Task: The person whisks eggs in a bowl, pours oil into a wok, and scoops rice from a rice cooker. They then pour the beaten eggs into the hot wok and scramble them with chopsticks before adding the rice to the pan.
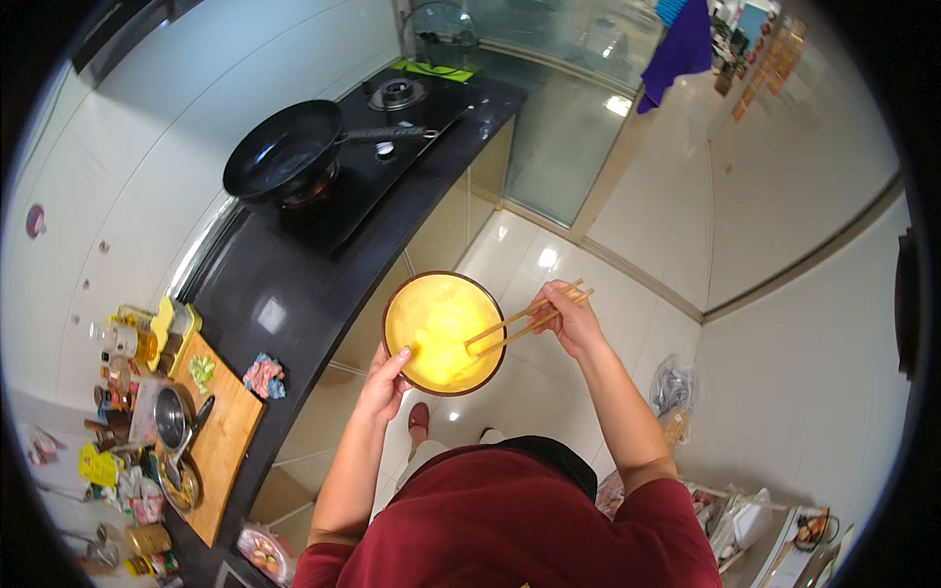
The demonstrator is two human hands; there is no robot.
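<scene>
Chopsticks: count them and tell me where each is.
2: the upper chopstick and the lower chopstick, both slanting from the right hand into the brown-rimmed bowl. Others may be hidden elsewhere.

On my head view the left hand [382, 390] holds a bowl [400, 321], thumb [397, 363] over the rim; chopsticks [510, 319] slant from the right hand [570, 318] into yellow liquid [453, 325]; a wok [282, 152] sits well beyond that thumb.

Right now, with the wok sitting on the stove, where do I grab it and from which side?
Probably the outer half of its black handle, from the front of the counter: it sticks out from the wok toward that side, unobstructed.
</scene>
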